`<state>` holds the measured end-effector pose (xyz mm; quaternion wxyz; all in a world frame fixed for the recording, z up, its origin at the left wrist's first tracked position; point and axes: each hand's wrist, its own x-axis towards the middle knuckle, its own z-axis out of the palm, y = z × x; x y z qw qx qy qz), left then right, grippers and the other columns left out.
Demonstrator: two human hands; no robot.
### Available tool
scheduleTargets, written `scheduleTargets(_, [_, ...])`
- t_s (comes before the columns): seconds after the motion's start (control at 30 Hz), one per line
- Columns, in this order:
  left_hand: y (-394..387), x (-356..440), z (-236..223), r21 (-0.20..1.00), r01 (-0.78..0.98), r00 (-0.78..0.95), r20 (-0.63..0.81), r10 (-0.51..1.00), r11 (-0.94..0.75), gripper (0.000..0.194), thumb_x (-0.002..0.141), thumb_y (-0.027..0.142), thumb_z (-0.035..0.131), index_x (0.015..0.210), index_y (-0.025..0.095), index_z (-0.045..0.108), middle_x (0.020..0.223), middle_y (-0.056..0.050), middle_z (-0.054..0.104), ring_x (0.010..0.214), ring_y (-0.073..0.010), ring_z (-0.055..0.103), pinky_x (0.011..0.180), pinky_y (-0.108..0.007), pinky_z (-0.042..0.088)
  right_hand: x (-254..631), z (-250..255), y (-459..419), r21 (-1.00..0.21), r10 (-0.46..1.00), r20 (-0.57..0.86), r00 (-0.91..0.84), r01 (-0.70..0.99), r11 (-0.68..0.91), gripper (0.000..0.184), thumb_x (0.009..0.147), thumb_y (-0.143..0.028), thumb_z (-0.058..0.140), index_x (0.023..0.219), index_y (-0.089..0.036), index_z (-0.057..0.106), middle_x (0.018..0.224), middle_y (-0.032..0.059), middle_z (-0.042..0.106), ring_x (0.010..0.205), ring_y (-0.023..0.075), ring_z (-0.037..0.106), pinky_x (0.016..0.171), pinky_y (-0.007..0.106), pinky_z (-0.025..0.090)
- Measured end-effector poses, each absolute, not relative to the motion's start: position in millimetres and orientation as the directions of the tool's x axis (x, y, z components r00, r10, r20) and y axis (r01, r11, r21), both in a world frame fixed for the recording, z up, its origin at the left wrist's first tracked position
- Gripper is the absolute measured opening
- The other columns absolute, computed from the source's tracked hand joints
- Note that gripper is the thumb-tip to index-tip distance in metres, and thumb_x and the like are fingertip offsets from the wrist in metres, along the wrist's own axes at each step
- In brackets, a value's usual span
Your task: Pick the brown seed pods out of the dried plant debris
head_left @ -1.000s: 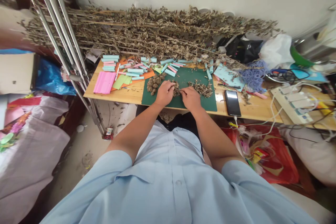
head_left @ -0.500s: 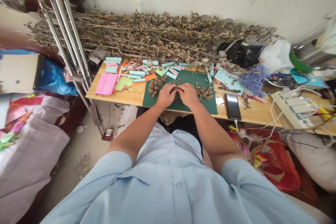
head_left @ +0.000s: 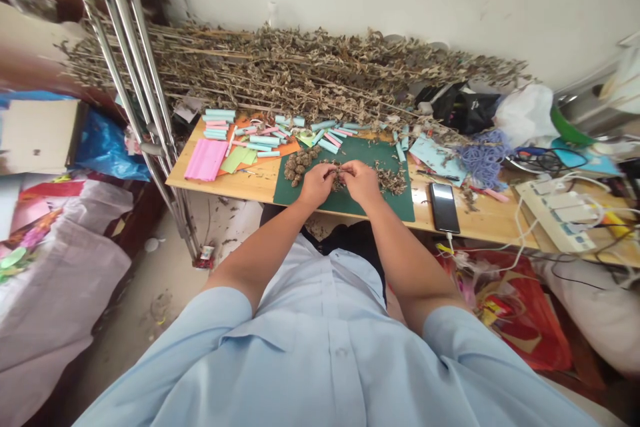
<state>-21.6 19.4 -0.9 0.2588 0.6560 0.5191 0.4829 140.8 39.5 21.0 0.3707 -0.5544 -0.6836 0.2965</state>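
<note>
Over a green cutting mat my left hand and my right hand meet, fingertips almost touching. Both are closed in a pinch on bits of dried plant; the exact piece is mostly hidden by the fingers. Just left of my left hand lies a heap of brown rolled balls of dried leaf. Crumbled dried leaves are spread on the mat to the right of my right hand.
Long bundles of dried stalks lie along the wall. Paper rolls and pink paper sit left. A plugged-in phone, purple yarn and a power strip are right. Metal crutches lean at the left.
The fingertips have shifted slightly while pinching the dried plant. Both hands stay in about the same place over the mat. The whole view has moved a little.
</note>
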Motion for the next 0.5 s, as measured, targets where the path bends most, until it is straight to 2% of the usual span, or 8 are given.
scheduleTargets(0.1, [19.3, -21.4, -0.9, 0.864, 0.408, -0.031, 0.335, 0.942, -0.294, 0.02, 0.089, 0.011, 0.063, 0.104, 0.019, 0.073, 0.102, -0.008, 0.074, 0.098, -0.0205, 0.068, 0.094, -0.035, 0.054, 138.7, 22.0, 36.6, -0.82, 0.983, 0.171, -0.065, 0.543, 0.179, 0.015, 0.08, -0.03, 0.065, 0.088, -0.022, 0.076, 0.077, 0.0017, 0.075, 0.072, 0.0205, 0.068, 0.079, 0.038, 0.057])
scheduleTargets(0.3, [19.6, -21.4, 0.4, 0.872, 0.394, -0.054, 0.339, 0.939, -0.292, 0.017, 0.089, 0.012, 0.063, 0.1, 0.018, 0.074, 0.099, -0.007, 0.074, 0.097, -0.0191, 0.069, 0.094, -0.034, 0.055, 136.3, 20.7, 34.3, -0.891, 0.99, 0.12, -0.067, 0.433, 0.138, 0.021, 0.077, -0.027, 0.066, 0.092, -0.022, 0.079, 0.093, 0.004, 0.079, 0.086, 0.0226, 0.072, 0.086, 0.04, 0.058])
scheduleTargets(0.5, [15.0, -22.6, 10.8, 0.866, 0.379, -0.036, 0.367, 0.93, -0.327, 0.013, 0.09, 0.016, 0.066, 0.1, 0.016, 0.074, 0.093, -0.006, 0.071, 0.088, -0.0159, 0.067, 0.085, -0.029, 0.055, 135.8, 21.4, 32.8, -0.938, 0.994, 0.085, -0.068, 0.332, 0.102, 0.023, 0.077, -0.026, 0.064, 0.093, -0.022, 0.08, 0.1, 0.0043, 0.079, 0.085, 0.0225, 0.074, 0.086, 0.04, 0.06])
